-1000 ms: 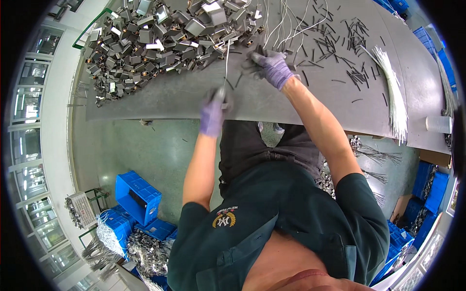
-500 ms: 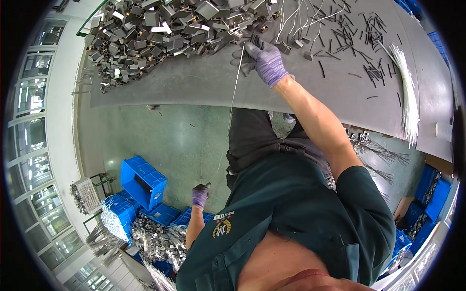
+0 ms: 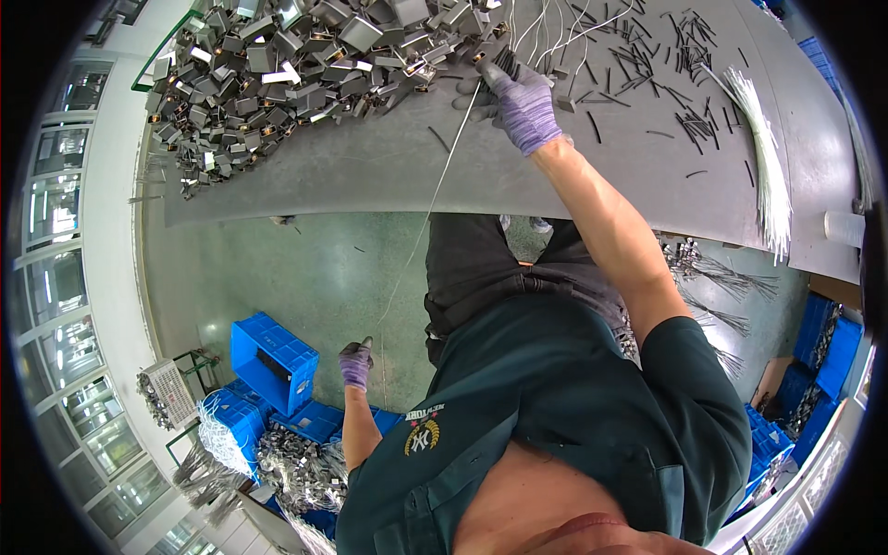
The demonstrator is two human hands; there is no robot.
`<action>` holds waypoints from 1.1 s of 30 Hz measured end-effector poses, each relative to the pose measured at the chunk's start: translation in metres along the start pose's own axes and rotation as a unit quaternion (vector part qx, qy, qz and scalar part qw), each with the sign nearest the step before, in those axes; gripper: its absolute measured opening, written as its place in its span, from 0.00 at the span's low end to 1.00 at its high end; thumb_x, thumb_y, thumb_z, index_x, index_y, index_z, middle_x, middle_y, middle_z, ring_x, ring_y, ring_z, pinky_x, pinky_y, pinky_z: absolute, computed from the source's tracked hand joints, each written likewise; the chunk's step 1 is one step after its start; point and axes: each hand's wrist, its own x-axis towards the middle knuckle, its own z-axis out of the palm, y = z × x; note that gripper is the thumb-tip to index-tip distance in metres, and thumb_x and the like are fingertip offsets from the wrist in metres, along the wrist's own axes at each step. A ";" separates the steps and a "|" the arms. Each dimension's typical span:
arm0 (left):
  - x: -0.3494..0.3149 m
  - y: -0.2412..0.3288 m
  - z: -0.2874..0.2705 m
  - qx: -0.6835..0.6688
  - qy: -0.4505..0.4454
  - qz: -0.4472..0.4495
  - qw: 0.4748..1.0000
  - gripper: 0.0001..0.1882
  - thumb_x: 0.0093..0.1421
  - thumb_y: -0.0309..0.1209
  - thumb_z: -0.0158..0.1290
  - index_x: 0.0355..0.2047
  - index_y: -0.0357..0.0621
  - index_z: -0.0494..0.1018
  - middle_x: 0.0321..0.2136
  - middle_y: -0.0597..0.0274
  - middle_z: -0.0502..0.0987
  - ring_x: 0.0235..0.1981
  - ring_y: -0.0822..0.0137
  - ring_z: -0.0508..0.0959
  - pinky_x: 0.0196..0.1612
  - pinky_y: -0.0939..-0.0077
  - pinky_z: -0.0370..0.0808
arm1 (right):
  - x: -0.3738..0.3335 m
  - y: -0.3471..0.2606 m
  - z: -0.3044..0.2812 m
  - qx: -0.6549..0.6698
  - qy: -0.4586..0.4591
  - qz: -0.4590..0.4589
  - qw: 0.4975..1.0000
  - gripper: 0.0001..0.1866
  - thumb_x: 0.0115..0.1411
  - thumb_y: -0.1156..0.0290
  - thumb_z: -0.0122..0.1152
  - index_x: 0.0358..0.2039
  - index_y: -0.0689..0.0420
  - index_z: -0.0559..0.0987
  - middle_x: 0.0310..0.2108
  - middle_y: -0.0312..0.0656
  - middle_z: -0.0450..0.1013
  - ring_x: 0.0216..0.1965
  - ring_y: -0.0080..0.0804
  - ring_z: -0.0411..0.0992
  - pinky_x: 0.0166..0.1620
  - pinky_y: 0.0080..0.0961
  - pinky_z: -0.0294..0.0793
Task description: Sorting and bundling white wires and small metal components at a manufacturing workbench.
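Observation:
My right hand (image 3: pixel 525 104), in a purple glove with grey fingers, is over the grey table beside the heap of metal-cased parts. It is closed around a bunch of short black tubes (image 3: pixel 502 63) and the upper end of a thin white wire (image 3: pixel 444 168). From there the wire slants down past the table edge toward my left hand (image 3: pixel 355 363). That hand, gloved the same way, is low at my left side above the floor. Its fingers are closed at the wire's lower end, which is too thin to see clearly there.
A large heap of metal-cased parts (image 3: pixel 305 69) covers the table's far left. Loose black tubes (image 3: pixel 638 63) lie scattered at the right, near a bundle of white wires (image 3: pixel 770 176). Blue crates (image 3: pixel 270 356) and piled wired parts (image 3: pixel 301 467) stand at my lower left.
My right hand has shifted slightly right and nearer, relative to the heap. My left hand has risen a little and moved left. The wire still stretches between them, and a loose tube shows beside it.

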 end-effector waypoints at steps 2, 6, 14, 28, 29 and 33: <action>-0.001 0.015 0.005 -0.002 -0.005 0.006 1.000 0.22 0.52 0.39 0.61 0.10 0.49 0.61 0.07 0.68 0.63 0.07 0.75 0.60 0.12 0.76 0.55 | 0.000 -0.006 -0.003 -0.026 -0.013 0.008 1.000 0.17 0.62 0.64 0.52 0.45 0.65 0.68 0.32 0.51 0.75 0.29 0.41 0.78 0.23 0.22 0.78; -0.005 0.063 0.034 0.026 -0.027 0.020 0.999 0.22 0.52 0.40 0.61 0.11 0.46 0.63 0.07 0.68 0.63 0.07 0.75 0.61 0.13 0.76 0.56 | -0.002 -0.011 -0.018 0.011 -0.111 0.075 0.991 0.17 0.61 0.64 0.53 0.44 0.64 0.68 0.35 0.51 0.75 0.33 0.41 0.78 0.25 0.24 0.79; -0.009 0.168 0.101 0.000 -0.075 0.089 0.993 0.18 0.54 0.38 0.58 0.15 0.41 0.67 0.08 0.66 0.65 0.07 0.74 0.61 0.12 0.77 0.56 | 0.012 -0.062 -0.045 -0.081 -0.046 -0.013 0.996 0.23 0.60 0.62 0.55 0.49 0.67 0.67 0.33 0.47 0.76 0.33 0.34 0.77 0.28 0.21 0.77; -0.023 0.364 0.213 -0.275 -0.363 0.212 0.865 0.17 0.59 0.43 0.52 0.33 0.40 0.72 0.20 0.61 0.72 0.16 0.74 0.67 0.18 0.81 0.62 | -0.013 -0.036 -0.043 -0.253 -0.069 0.088 0.961 0.12 0.61 0.64 0.52 0.35 0.61 0.73 0.17 0.36 0.71 0.14 0.22 0.70 0.15 0.16 0.65; -0.029 0.379 0.224 -0.329 -0.337 0.194 0.861 0.15 0.58 0.40 0.52 0.34 0.39 0.71 0.23 0.62 0.72 0.17 0.73 0.68 0.19 0.80 0.64 | -0.015 -0.034 -0.035 -0.282 -0.055 0.091 0.953 0.11 0.61 0.64 0.52 0.34 0.60 0.74 0.17 0.36 0.71 0.13 0.22 0.70 0.15 0.16 0.65; -0.022 0.418 0.260 -0.360 -0.384 0.234 0.818 0.10 0.55 0.29 0.50 0.37 0.40 0.68 0.29 0.61 0.72 0.22 0.70 0.71 0.23 0.77 0.70 | -0.010 -0.012 -0.037 -0.260 -0.040 0.143 0.954 0.11 0.57 0.67 0.56 0.32 0.63 0.74 0.16 0.38 0.71 0.12 0.23 0.69 0.13 0.19 0.64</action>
